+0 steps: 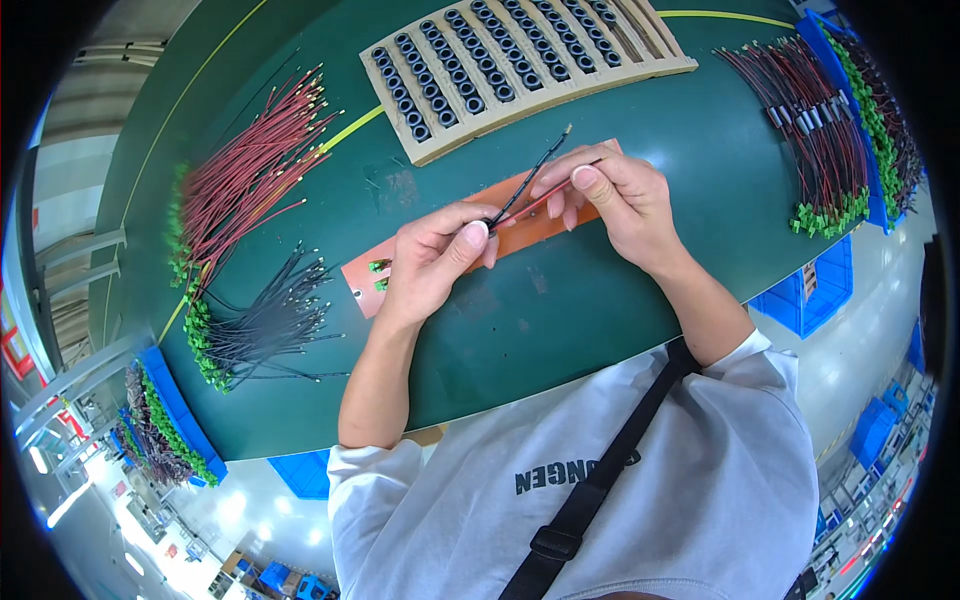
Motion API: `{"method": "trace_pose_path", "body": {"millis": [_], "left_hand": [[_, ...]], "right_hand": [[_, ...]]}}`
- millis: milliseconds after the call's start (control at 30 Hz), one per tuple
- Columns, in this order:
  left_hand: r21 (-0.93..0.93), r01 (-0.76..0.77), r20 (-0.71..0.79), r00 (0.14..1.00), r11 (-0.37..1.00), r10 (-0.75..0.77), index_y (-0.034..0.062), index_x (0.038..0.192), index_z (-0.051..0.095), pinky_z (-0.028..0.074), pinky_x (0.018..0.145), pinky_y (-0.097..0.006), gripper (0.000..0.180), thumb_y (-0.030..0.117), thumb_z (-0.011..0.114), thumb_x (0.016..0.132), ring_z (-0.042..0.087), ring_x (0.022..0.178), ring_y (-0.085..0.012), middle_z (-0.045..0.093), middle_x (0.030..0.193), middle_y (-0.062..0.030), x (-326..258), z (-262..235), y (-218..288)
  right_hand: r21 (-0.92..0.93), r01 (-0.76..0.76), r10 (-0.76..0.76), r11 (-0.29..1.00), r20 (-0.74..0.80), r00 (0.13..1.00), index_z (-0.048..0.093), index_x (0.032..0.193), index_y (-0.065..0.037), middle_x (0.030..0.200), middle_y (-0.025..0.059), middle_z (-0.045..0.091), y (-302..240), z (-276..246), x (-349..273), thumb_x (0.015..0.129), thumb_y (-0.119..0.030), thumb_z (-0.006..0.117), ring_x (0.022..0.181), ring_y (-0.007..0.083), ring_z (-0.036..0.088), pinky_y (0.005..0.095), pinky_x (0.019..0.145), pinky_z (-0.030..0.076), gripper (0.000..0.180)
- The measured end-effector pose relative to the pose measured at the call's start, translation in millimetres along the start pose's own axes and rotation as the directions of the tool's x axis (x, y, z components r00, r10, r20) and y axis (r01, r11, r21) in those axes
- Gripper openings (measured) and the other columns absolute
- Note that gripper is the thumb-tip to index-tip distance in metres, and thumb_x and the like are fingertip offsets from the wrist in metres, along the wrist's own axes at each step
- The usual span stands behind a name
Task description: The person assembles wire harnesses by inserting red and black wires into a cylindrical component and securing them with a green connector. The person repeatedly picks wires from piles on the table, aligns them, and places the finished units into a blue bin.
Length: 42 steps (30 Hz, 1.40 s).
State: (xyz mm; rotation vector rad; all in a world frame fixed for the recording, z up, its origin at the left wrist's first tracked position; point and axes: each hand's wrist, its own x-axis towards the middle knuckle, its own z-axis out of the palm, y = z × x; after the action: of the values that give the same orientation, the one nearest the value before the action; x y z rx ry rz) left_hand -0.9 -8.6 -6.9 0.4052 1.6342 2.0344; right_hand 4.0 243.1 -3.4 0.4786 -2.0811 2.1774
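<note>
Between thumb and fingers, my left hand (430, 258) pinches a small black ring (489, 225) where a black wire and a red wire meet. The black wire (532, 172) slants up and away to a bare-looking tip. My right hand (625, 200) is closed on the red wire (540, 199), its thumb and forefinger near the wire's far end. Below both hands lies a long orange board (520, 238). Two green connectors (380, 266) show at the board's left end, beside my left hand. The wires' near ends are hidden by my left hand.
A wooden tray (430, 155) with rows of black rings stands at the back. Red wires (250, 165) and black wires (265, 320) with green connectors lie left. Finished-looking wire bundles (820, 130) lie right, beside a blue bin (835, 70). Another blue bin (180, 410) sits at the near left.
</note>
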Motion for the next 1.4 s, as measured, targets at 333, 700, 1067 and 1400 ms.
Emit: {"method": "trace_pose_path", "body": {"millis": [333, 700, 1067, 1400], "left_hand": [[0.159, 0.071, 0.028, 0.997, 0.985, -0.076, -0.0034, 0.123, 0.072, 0.051, 0.074, -0.026, 0.028, 0.016, 0.067, 0.103, 0.065, 0.084, -0.0110, 0.073, 0.089, -0.0057, 1, 4, 9], [0.276, 0.087, 0.009, 0.996, 0.957, -0.093, -0.0032, 0.128, 0.070, 0.050, 0.071, -0.026, 0.030, 0.014, 0.066, 0.103, 0.062, 0.079, -0.0091, 0.070, 0.089, -0.0036, 5, 12, 8], [0.364, 0.074, -0.011, 0.997, 0.928, -0.075, -0.0019, 0.129, 0.069, 0.052, 0.070, -0.024, 0.034, 0.016, 0.071, 0.100, 0.064, 0.077, -0.0088, 0.072, 0.095, -0.0034, 4, 15, 8], [0.416, 0.032, -0.036, 0.999, 0.909, -0.019, 0.0000, 0.131, 0.067, 0.050, 0.071, -0.022, 0.038, 0.011, 0.075, 0.095, 0.061, 0.078, -0.0036, 0.072, 0.100, -0.0023, 2, 18, 6]], "right_hand": [[0.539, -0.260, 0.256, 0.801, 0.084, 0.963, 0.070, 0.099, 0.003, 0.095, 0.0142, 0.074, 2, -1, -1, 0.111, -0.031, 0.049, 0.073, 0.0160, 0.067, 0.0292, 0.062, 0.059, 0.042], [0.451, -0.294, 0.331, 0.843, -0.003, 0.944, 0.070, 0.104, 0.003, 0.100, 0.0128, 0.074, 3, -3, 5, 0.111, -0.028, 0.052, 0.078, 0.0139, 0.066, 0.0289, 0.074, 0.058, 0.036], [0.343, -0.339, 0.349, 0.876, 0.036, 0.937, 0.070, 0.116, 0.004, 0.103, 0.0122, 0.074, 3, -9, 3, 0.110, -0.027, 0.054, 0.082, 0.0118, 0.067, 0.0269, 0.079, 0.057, 0.036], [0.439, -0.341, 0.366, 0.831, 0.031, 0.930, 0.069, 0.112, 0.005, 0.101, 0.0132, 0.074, 6, -10, 3, 0.110, -0.028, 0.053, 0.083, 0.0133, 0.069, 0.0282, 0.079, 0.058, 0.037]]}}
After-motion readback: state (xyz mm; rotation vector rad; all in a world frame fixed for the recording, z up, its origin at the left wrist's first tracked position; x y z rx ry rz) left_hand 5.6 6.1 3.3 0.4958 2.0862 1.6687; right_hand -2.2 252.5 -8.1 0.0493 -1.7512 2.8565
